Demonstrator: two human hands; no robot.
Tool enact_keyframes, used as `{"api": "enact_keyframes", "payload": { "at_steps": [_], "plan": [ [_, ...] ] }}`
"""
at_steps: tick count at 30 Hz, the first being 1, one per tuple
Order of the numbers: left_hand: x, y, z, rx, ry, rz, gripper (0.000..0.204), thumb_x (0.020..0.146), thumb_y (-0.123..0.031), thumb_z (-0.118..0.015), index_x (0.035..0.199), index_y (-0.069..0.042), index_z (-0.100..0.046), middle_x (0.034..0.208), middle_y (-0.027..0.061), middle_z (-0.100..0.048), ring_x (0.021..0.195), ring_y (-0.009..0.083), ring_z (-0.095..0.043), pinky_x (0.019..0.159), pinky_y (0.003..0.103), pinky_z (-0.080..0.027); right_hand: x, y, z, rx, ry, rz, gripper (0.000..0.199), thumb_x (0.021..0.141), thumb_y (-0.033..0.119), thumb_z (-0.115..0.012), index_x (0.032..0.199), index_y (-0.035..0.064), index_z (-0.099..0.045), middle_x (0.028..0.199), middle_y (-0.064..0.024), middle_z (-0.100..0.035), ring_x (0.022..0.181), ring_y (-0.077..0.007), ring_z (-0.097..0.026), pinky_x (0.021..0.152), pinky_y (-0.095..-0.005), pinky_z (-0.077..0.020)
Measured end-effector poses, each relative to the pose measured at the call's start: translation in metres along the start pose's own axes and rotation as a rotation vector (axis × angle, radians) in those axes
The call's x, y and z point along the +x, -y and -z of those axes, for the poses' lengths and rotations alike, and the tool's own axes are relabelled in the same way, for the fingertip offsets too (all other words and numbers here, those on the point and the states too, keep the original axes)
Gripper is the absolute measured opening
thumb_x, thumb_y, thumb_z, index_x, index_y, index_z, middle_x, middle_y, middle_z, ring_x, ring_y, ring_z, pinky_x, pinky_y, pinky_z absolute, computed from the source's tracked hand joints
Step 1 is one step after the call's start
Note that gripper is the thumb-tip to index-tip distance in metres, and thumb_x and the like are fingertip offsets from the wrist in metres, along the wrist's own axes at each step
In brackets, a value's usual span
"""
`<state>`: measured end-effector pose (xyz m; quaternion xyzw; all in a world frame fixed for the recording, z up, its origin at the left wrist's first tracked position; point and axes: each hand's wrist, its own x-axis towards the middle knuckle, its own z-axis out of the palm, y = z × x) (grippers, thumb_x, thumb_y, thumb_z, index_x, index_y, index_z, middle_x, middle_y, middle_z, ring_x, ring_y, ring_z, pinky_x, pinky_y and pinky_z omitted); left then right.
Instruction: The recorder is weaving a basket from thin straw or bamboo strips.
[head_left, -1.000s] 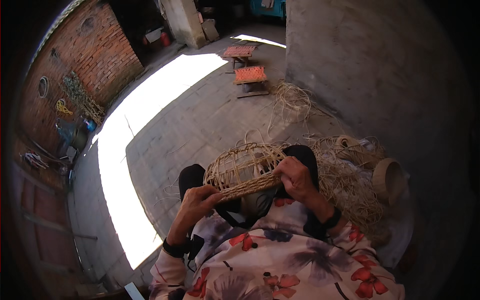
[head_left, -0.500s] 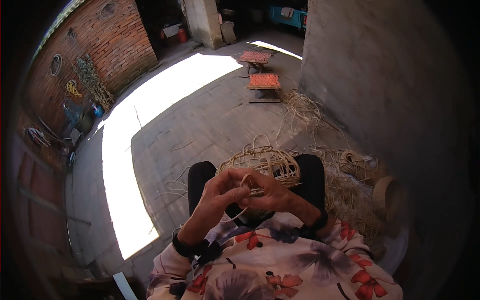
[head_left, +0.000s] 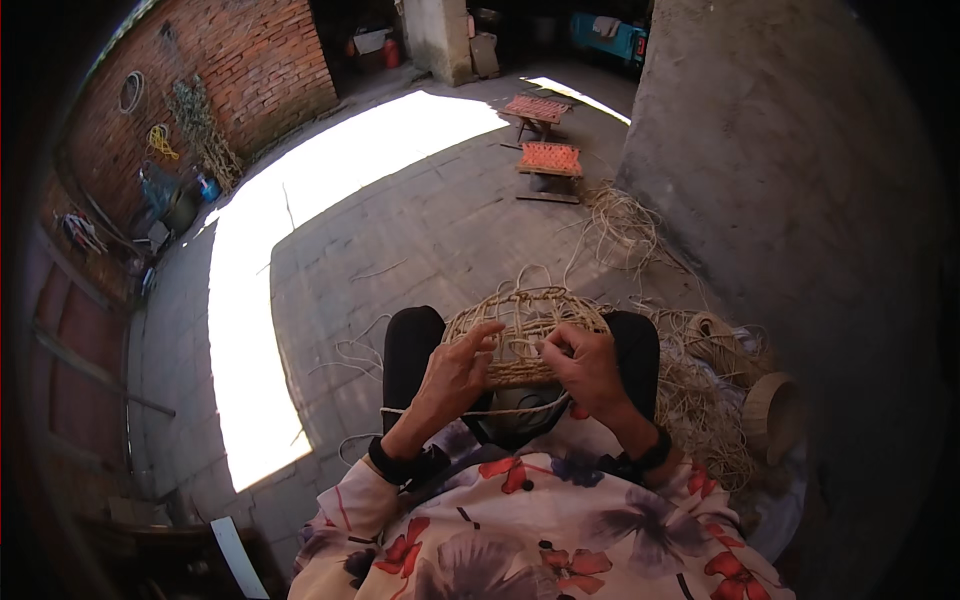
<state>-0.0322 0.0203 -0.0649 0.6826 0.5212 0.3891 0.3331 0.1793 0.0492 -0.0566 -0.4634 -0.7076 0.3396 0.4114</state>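
Observation:
A half-woven straw basket, open-ribbed and domed, rests on my knees. My left hand grips its near left rim with the fingers curled over the weave. My right hand pinches the woven band on the near right side. A thin straw cord runs below both hands across my lap. My sleeves are floral, and I wear a dark band on each wrist.
Loose straw strands pile on the floor at my right, beside a finished small basket. Two red woven stools stand ahead. A grey concrete wall rises on the right, a brick wall at far left.
The basket has been turned and lowered onto my knees. Both hands have shifted from a joined grip in front of it to its near rim, one on each side.

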Motion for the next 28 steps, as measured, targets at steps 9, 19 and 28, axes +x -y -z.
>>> {"api": "enact_keyframes", "payload": {
  "at_steps": [9, 19, 28],
  "plan": [
    [0.011, -0.001, -0.008, 0.069, -0.009, -0.001, 0.050, 0.082, 0.000, -0.054, 0.131, -0.010, -0.056, 0.075, 0.0136, -0.064, 0.064, 0.0217, -0.063, 0.063, 0.036, -0.050, 0.010, -0.012, -0.022, -0.379, 0.028, 0.197, 0.011, 0.085, 0.013, -0.067, 0.082, 0.0024, -0.065, 0.063, -0.0112, -0.059, 0.060, -0.0201, -0.064, 0.058, -0.0340, -0.0478],
    [-0.011, 0.049, 0.028, -0.356, -0.070, 0.463, 0.019, 0.086, -0.012, -0.067, 0.100, 0.002, -0.064, 0.081, 0.0075, -0.069, 0.071, 0.0120, -0.066, 0.067, 0.025, -0.053, 0.005, -0.029, 0.014, -0.008, -0.163, 0.045, 0.007, 0.087, 0.008, -0.065, 0.088, 0.0005, -0.064, 0.080, -0.0072, -0.057, 0.067, -0.0154, -0.058, 0.063, -0.0297, -0.0469],
    [-0.001, 0.050, 0.016, 0.026, 0.037, 0.413, 0.031, 0.087, -0.020, -0.074, 0.115, -0.010, -0.070, 0.093, 0.0086, -0.071, 0.078, 0.0139, -0.067, 0.074, 0.027, -0.055, -0.001, -0.037, 0.020, 0.040, -0.207, 0.027, 0.006, 0.086, 0.005, -0.065, 0.090, 0.0003, -0.065, 0.082, -0.0069, -0.059, 0.069, -0.0153, -0.058, 0.064, -0.0280, -0.0467]
  ]
}}
